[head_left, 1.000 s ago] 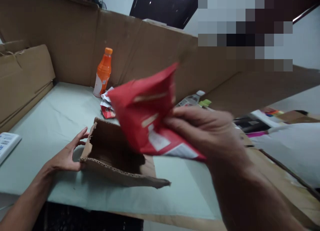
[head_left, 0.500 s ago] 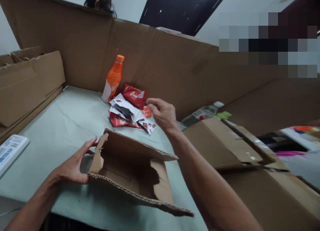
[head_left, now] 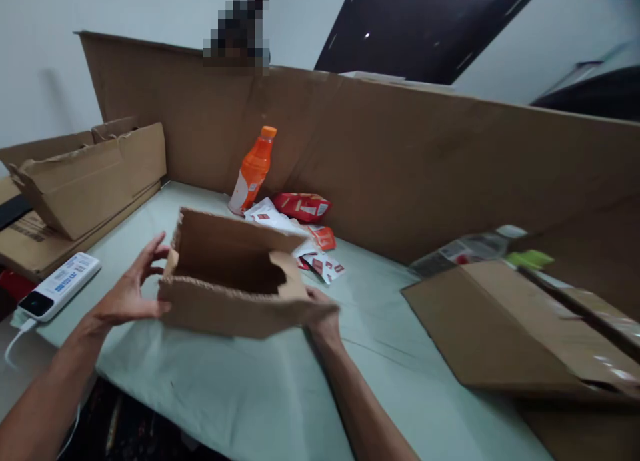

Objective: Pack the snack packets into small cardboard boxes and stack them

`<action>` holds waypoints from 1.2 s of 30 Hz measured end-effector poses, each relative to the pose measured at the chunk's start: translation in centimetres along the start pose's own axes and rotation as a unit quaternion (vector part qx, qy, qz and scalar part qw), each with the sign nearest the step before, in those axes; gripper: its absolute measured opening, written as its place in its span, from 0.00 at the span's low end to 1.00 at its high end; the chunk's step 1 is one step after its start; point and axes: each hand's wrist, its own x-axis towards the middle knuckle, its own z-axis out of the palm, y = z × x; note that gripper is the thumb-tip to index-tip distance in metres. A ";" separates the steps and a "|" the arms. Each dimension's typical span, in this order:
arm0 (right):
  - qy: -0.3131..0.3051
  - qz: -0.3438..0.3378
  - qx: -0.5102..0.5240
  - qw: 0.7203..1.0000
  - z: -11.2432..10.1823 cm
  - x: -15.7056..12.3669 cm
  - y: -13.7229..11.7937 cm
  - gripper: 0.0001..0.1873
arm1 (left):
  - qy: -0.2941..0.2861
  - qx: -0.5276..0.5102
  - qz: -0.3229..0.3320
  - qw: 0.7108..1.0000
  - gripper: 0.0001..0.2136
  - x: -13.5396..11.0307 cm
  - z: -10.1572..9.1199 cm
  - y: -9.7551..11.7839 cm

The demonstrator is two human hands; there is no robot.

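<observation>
A small open-topped cardboard box [head_left: 220, 311] with torn edges is between my hands above the green-covered table. My left hand [head_left: 133, 288] is at its left end, thumb against the front corner and fingers spread along the side. At the right end, my right hand [head_left: 323, 318] grips the box, its fingers partly hidden by the flap. Behind the box lie a red snack packet [head_left: 303, 206], white packets [head_left: 327, 266] and an orange packet [head_left: 323, 237]. An orange drink bottle [head_left: 256, 161] stands beside them.
A white power bank [head_left: 65, 284] with a cable lies at the left, near an open cardboard box [head_left: 105, 181]. Another carton [head_left: 490, 328] and a clear plastic bottle [head_left: 465, 251] are on the right. A tall cardboard wall [head_left: 400, 161] runs along the back, with a person beyond it.
My right hand has come down from near the packets to the box's right end. The box has turned more upright and now partly covers the packets. The view has shifted.
</observation>
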 end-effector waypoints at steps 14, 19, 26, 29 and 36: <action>0.014 -0.021 -0.048 0.999 0.9 -1.9 0.1 0.17 | 0.380 0.177 -0.085 0.904 0.50 17.7 -4.2 -10.6; 0.008 -0.028 -0.077 0.997 0.6 -2.3 0.5 0.18 | 0.392 0.194 -0.119 0.892 0.55 23.4 -4.7 -12.4; 0.012 -0.029 -0.075 0.997 0.7 -2.1 0.2 0.19 | 0.329 0.220 -0.117 0.911 0.33 20.0 -2.8 -13.5; 0.010 -0.025 -0.068 0.997 0.8 -1.9 -0.3 0.19 | 0.245 0.250 -0.084 0.933 0.18 16.4 -0.5 -12.8; -0.003 -0.036 -0.059 0.998 1.6 -1.5 -4.1 0.28 | -0.040 0.310 0.004 0.950 0.16 9.4 10.0 -9.2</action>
